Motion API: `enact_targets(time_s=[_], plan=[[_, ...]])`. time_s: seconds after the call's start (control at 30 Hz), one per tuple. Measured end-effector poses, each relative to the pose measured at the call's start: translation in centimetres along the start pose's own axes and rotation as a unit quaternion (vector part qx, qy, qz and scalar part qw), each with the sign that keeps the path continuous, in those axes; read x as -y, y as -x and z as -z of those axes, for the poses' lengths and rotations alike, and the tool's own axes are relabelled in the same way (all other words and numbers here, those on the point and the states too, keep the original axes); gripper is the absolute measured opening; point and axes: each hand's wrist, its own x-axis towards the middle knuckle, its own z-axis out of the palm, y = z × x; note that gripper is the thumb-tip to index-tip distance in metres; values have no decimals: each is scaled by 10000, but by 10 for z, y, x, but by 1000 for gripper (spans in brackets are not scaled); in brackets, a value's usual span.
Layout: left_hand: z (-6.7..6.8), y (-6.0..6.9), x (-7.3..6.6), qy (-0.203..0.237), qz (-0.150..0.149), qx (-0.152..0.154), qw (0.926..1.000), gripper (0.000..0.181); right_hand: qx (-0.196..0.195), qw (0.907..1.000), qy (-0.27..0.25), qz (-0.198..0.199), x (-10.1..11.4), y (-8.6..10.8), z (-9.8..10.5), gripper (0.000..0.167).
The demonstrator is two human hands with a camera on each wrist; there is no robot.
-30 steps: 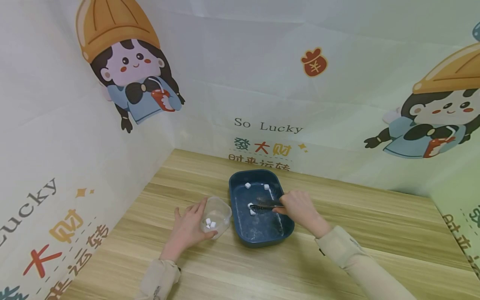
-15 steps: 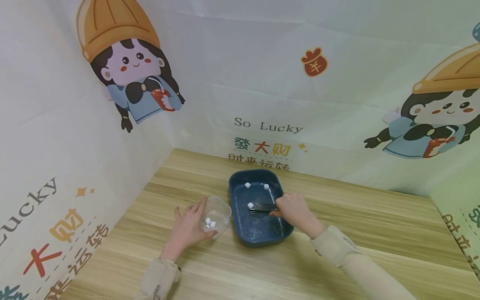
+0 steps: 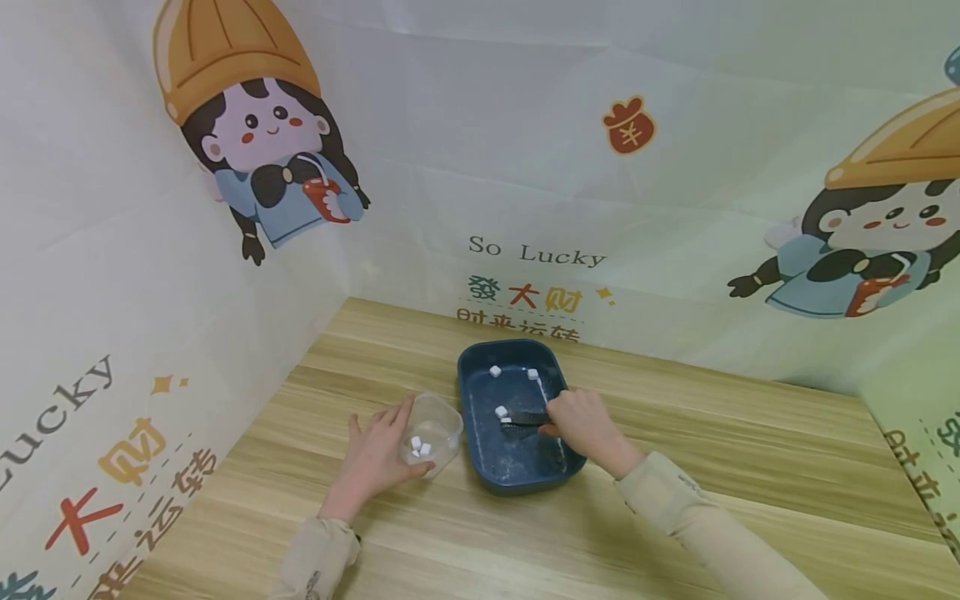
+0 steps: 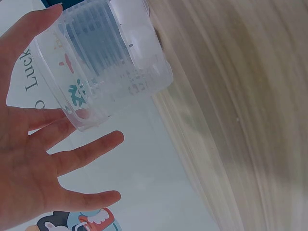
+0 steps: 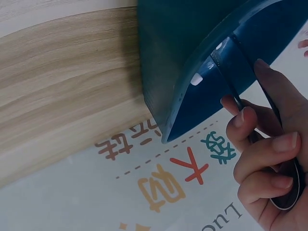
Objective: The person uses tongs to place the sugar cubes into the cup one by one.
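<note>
Currently | tongs (image 3: pixel 531 419): inside right grip (image 3: pixel 588 427) | white cube (image 3: pixel 501 412): near tongs' far end

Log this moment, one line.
left hand: holds clear cup; right hand: grips tongs dipped in blue tub; white cubes: in cup and tub

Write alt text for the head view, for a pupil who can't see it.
A person's right hand holds black tongs inside a blue tub containing white cubes; the left hand holds a clear container with more cubes beside the tub, on a wooden table.

Wood-grain table (image 3: pixel 787 467); pale backdrop (image 3: pixel 465 125), cartoon figures (image 3: pixel 262 137), red pouch (image 3: pixel 630 125).
</note>
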Motion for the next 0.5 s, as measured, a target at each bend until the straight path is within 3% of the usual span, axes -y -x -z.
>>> enact_targets(time_s=[0.5], plan=[[0,0,0,73,13,29,10000,104,6,10000,76,52,0,1,1,42]])
